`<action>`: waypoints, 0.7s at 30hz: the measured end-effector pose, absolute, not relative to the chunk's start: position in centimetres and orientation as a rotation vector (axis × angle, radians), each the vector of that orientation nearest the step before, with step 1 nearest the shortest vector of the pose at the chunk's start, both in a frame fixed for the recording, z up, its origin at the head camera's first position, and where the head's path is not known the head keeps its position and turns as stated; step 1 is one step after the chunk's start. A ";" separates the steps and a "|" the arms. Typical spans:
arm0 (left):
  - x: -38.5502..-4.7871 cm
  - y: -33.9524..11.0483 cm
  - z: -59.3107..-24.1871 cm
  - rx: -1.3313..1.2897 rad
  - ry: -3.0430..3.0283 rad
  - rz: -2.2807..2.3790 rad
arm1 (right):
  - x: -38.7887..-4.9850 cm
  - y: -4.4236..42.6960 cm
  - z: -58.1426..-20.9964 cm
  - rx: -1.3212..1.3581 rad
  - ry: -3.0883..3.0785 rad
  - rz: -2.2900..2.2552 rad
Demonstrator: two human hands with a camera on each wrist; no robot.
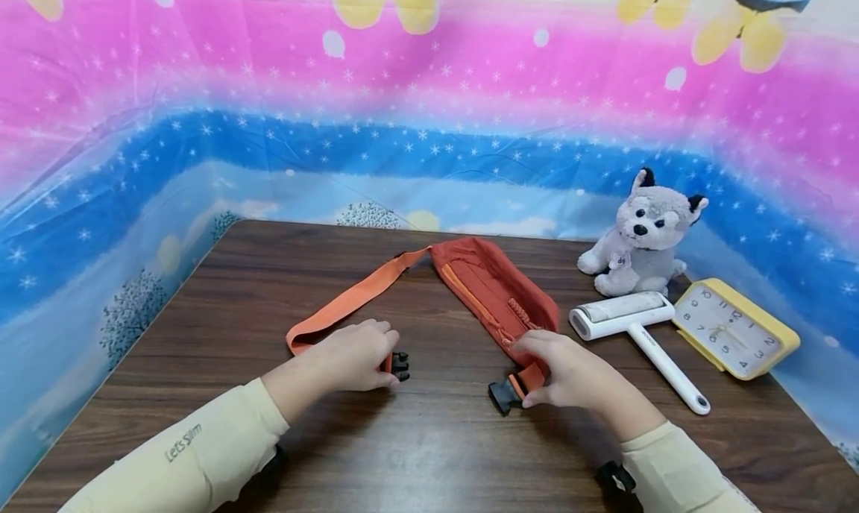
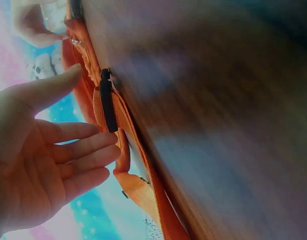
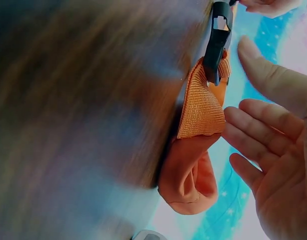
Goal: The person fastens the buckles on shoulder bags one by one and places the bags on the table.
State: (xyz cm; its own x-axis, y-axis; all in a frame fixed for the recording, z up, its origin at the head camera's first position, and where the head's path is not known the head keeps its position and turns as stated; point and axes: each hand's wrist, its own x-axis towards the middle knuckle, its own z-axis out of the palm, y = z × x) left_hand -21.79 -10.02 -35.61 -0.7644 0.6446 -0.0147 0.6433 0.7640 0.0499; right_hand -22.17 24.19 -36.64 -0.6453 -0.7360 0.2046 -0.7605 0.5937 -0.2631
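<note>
By the buckle halves (image 1: pixel 502 397), hands (image 1: pixel 359 355) apart

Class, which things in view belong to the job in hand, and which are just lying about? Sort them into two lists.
Belong to the job:
- red waist bag
- orange strap
- pronged buckle half
- socket buckle half, apart from the pronged one

Just lying about:
- plush dog
- white lint roller
- yellow-framed clock
</note>
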 end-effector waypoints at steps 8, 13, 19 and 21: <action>-22.0 -9.6 -35.6 0.987 2.882 0.005 | -22.3 23.6 -36.7 1.334 -2.853 0.437; -22.2 -9.5 -35.7 0.966 2.871 -0.007 | -22.4 23.4 -36.7 1.381 -2.855 0.406; -22.3 -9.4 -36.0 0.965 2.873 -0.032 | -22.5 23.1 -36.7 1.403 -2.864 0.367; -22.3 -9.4 -36.1 0.969 2.875 -0.031 | -22.5 23.0 -36.8 1.420 -2.849 0.371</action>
State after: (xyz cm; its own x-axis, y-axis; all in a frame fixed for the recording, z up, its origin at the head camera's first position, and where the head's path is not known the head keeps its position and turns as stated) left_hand -22.33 -9.42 -36.11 -0.7910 0.6022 -0.1079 0.6044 0.7965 0.0151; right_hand -22.52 22.99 -36.80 -0.6058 -0.7943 0.0460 -0.7796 0.5811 -0.2336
